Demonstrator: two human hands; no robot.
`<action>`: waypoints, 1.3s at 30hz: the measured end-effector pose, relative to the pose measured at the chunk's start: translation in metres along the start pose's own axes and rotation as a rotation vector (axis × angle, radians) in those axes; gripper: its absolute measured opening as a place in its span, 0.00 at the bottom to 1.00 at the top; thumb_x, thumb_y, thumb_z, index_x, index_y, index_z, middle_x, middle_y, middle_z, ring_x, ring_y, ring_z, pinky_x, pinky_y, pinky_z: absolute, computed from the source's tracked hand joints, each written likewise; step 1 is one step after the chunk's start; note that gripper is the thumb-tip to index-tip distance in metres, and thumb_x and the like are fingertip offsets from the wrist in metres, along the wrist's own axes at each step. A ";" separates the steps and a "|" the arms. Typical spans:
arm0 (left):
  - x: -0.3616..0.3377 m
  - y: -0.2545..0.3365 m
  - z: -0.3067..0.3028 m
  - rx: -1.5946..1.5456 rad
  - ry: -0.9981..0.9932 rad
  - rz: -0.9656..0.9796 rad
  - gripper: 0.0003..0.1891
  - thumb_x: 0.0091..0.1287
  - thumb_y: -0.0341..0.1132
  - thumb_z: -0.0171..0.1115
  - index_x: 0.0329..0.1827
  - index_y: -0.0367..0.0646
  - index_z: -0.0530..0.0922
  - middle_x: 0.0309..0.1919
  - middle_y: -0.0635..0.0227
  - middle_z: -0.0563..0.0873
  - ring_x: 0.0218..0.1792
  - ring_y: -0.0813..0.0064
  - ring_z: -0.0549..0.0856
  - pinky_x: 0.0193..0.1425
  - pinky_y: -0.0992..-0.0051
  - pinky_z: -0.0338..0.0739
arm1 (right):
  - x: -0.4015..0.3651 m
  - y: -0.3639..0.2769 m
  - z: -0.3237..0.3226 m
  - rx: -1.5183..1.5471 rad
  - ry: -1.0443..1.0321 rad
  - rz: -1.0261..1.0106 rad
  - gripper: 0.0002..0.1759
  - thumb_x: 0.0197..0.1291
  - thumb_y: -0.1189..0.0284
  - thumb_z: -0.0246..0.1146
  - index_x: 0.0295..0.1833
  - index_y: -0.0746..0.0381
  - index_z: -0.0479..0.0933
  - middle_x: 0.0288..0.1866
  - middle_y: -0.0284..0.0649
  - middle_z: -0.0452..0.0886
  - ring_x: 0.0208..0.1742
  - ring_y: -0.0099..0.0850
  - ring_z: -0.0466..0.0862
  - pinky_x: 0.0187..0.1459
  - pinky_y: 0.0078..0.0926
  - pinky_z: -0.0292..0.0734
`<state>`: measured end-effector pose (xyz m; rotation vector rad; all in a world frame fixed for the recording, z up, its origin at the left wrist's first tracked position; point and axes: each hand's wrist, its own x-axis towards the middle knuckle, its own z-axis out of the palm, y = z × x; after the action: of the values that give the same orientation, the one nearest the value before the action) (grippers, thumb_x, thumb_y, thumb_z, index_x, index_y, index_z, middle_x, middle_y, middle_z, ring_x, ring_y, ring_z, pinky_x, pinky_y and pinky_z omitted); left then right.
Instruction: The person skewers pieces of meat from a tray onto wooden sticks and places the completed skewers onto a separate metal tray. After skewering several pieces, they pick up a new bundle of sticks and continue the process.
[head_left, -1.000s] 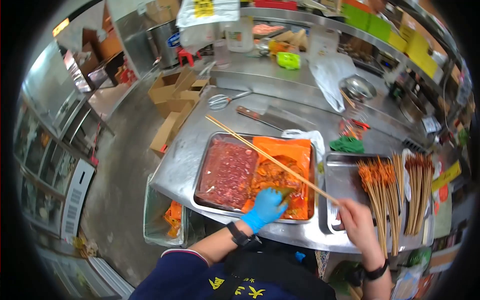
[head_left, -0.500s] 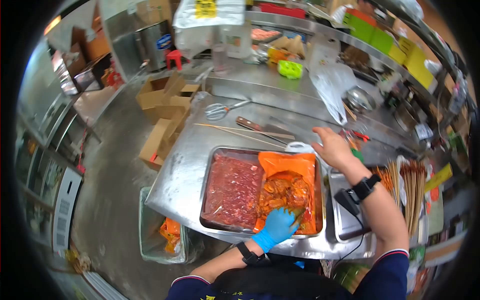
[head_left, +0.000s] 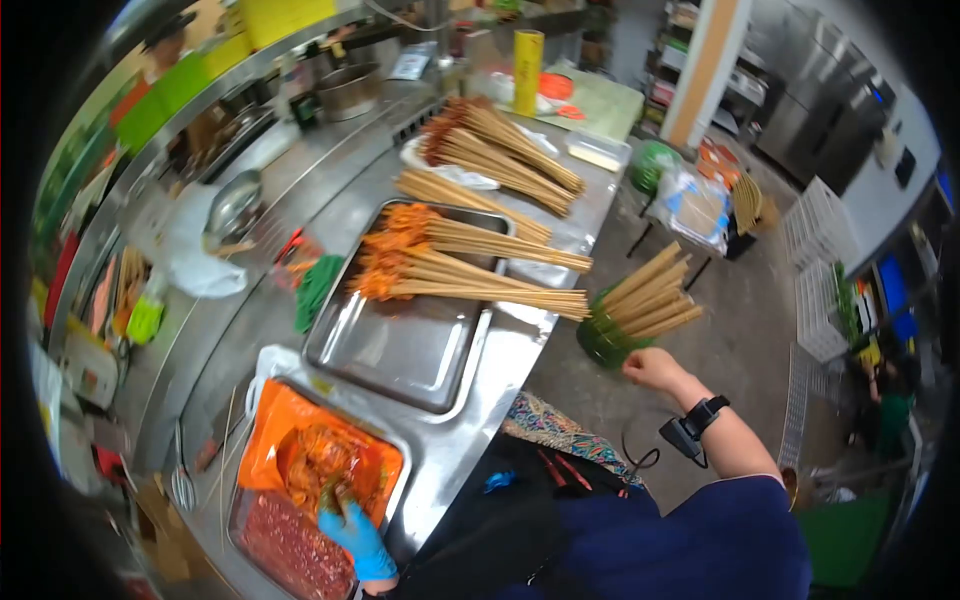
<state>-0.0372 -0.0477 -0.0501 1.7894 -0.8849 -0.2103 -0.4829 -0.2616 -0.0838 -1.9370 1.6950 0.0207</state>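
Your gloved left hand (head_left: 355, 540) is in the orange meat (head_left: 325, 452) on the worktop (head_left: 440, 445); I can't tell whether it pinches any. Your bare right hand (head_left: 657, 369), curled, its hold unclear, is beside the sticks (head_left: 650, 295). Farther off lie dark-tipped skewers (head_left: 505, 155).

Beyond a steel counter (head_left: 506, 362), a grey floor (head_left: 735, 325) runs to a pale wall (head_left: 868, 195), with white crates (head_left: 808, 228), tall steel cabinets (head_left: 812, 100) and a tan-striped white pillar (head_left: 706, 80)
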 end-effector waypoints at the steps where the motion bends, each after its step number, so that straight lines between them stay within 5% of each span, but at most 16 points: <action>1: -0.001 -0.007 0.003 -0.011 0.048 -0.007 0.12 0.64 0.27 0.49 0.45 0.27 0.75 0.40 0.54 0.81 0.41 0.65 0.78 0.48 0.72 0.71 | 0.002 0.041 0.022 0.118 -0.004 0.138 0.13 0.49 0.63 0.58 0.32 0.62 0.79 0.27 0.42 0.81 0.32 0.38 0.81 0.37 0.33 0.74; 7: 0.001 -0.026 -0.005 0.314 0.059 0.161 0.25 0.65 0.36 0.47 0.61 0.28 0.60 0.59 0.49 0.66 0.59 0.58 0.68 0.62 0.65 0.62 | 0.034 0.161 0.087 0.569 0.077 0.591 0.12 0.49 0.65 0.59 0.33 0.63 0.76 0.24 0.38 0.80 0.27 0.30 0.81 0.35 0.26 0.75; 9: -0.002 -0.010 0.002 0.377 0.061 0.080 0.26 0.64 0.35 0.46 0.64 0.31 0.57 0.61 0.51 0.64 0.60 0.58 0.67 0.64 0.65 0.60 | 0.054 0.191 0.102 0.450 0.126 0.590 0.12 0.49 0.65 0.59 0.33 0.63 0.76 0.26 0.40 0.81 0.30 0.33 0.81 0.37 0.28 0.75; 10: -0.003 0.008 -0.004 0.833 0.047 0.191 0.27 0.64 0.33 0.45 0.65 0.31 0.55 0.62 0.54 0.63 0.61 0.60 0.66 0.67 0.68 0.57 | 0.064 0.205 0.106 0.315 0.186 0.570 0.12 0.48 0.66 0.58 0.34 0.63 0.76 0.28 0.41 0.81 0.32 0.36 0.81 0.38 0.29 0.75; 12: -0.019 -0.052 -0.023 1.508 0.314 0.576 0.29 0.60 0.46 0.60 0.56 0.29 0.69 0.45 0.50 0.80 0.42 0.57 0.81 0.47 0.67 0.76 | 0.081 0.212 0.103 0.298 0.160 0.608 0.13 0.48 0.66 0.59 0.38 0.62 0.76 0.35 0.44 0.81 0.42 0.41 0.80 0.44 0.32 0.74; 13: -0.021 -0.081 -0.038 1.950 0.359 0.872 0.25 0.60 0.44 0.60 0.52 0.31 0.73 0.44 0.53 0.80 0.41 0.63 0.82 0.45 0.72 0.77 | 0.091 0.213 0.100 0.289 0.114 0.640 0.17 0.49 0.65 0.59 0.44 0.61 0.75 0.42 0.45 0.79 0.46 0.42 0.78 0.48 0.34 0.72; 16: -0.024 -0.096 -0.045 1.621 0.155 0.306 0.24 0.61 0.42 0.59 0.52 0.29 0.72 0.45 0.51 0.79 0.43 0.60 0.80 0.47 0.70 0.76 | 0.129 0.221 0.119 0.247 0.037 0.682 0.23 0.49 0.65 0.59 0.53 0.60 0.71 0.53 0.46 0.74 0.53 0.42 0.74 0.54 0.36 0.69; 20: -0.023 -0.107 -0.060 1.555 0.086 0.002 0.23 0.62 0.39 0.58 0.53 0.27 0.70 0.45 0.49 0.79 0.46 0.56 0.79 0.49 0.67 0.74 | 0.172 0.212 0.128 0.115 -0.053 0.675 0.26 0.52 0.68 0.56 0.58 0.59 0.65 0.61 0.44 0.67 0.61 0.42 0.68 0.58 0.36 0.66; 23: -0.022 -0.088 -0.057 1.598 0.096 -0.063 0.23 0.63 0.38 0.57 0.53 0.26 0.70 0.45 0.48 0.78 0.47 0.55 0.78 0.51 0.65 0.74 | 0.209 0.236 0.153 0.076 0.067 0.634 0.22 0.56 0.74 0.48 0.58 0.58 0.66 0.60 0.46 0.68 0.62 0.42 0.67 0.58 0.37 0.66; 26: -0.001 -0.022 0.010 0.553 0.086 -0.032 0.28 0.61 0.28 0.49 0.66 0.34 0.55 0.65 0.59 0.60 0.64 0.65 0.62 0.67 0.68 0.56 | 0.234 0.259 0.165 0.204 0.143 0.482 0.17 0.56 0.72 0.48 0.50 0.61 0.72 0.49 0.50 0.76 0.55 0.46 0.72 0.54 0.40 0.68; 28: 0.000 -0.011 0.025 0.817 0.135 0.068 0.24 0.64 0.25 0.41 0.65 0.34 0.56 0.65 0.62 0.60 0.66 0.69 0.59 0.70 0.72 0.49 | 0.245 0.238 0.140 0.363 -0.023 0.422 0.25 0.52 0.63 0.57 0.56 0.60 0.69 0.55 0.51 0.72 0.58 0.46 0.69 0.56 0.40 0.67; 30: 0.008 -0.015 0.026 0.515 0.218 -0.049 0.24 0.63 0.27 0.43 0.65 0.35 0.57 0.64 0.63 0.61 0.66 0.70 0.59 0.69 0.73 0.49 | 0.259 0.256 0.176 0.159 -0.124 0.551 0.32 0.48 0.68 0.61 0.62 0.58 0.61 0.63 0.45 0.63 0.64 0.40 0.64 0.59 0.38 0.65; 32: 0.008 -0.019 0.019 0.782 0.218 -0.010 0.25 0.64 0.35 0.50 0.62 0.31 0.60 0.61 0.54 0.64 0.64 0.60 0.62 0.68 0.67 0.52 | 0.258 0.244 0.176 -0.065 -0.203 0.593 0.35 0.47 0.72 0.63 0.62 0.56 0.58 0.64 0.42 0.62 0.64 0.39 0.64 0.60 0.36 0.65; 35: 0.009 0.005 0.032 0.944 0.164 -0.014 0.25 0.64 0.36 0.51 0.61 0.30 0.61 0.60 0.52 0.65 0.62 0.58 0.63 0.67 0.66 0.52 | 0.256 0.259 0.206 -0.105 -0.153 0.552 0.34 0.46 0.74 0.62 0.61 0.57 0.58 0.60 0.42 0.65 0.62 0.41 0.66 0.58 0.36 0.67; 39: 0.008 0.006 0.032 0.894 0.152 0.014 0.24 0.63 0.34 0.50 0.60 0.31 0.62 0.59 0.50 0.66 0.62 0.57 0.63 0.67 0.65 0.52 | 0.237 0.236 0.200 -0.158 -0.281 0.476 0.33 0.49 0.72 0.60 0.62 0.61 0.56 0.58 0.45 0.65 0.60 0.41 0.67 0.56 0.33 0.69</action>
<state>-0.0513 -0.0768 -0.0560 2.5679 -0.9522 0.3934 -0.5832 -0.4042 -0.4325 -1.5017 1.9563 0.5906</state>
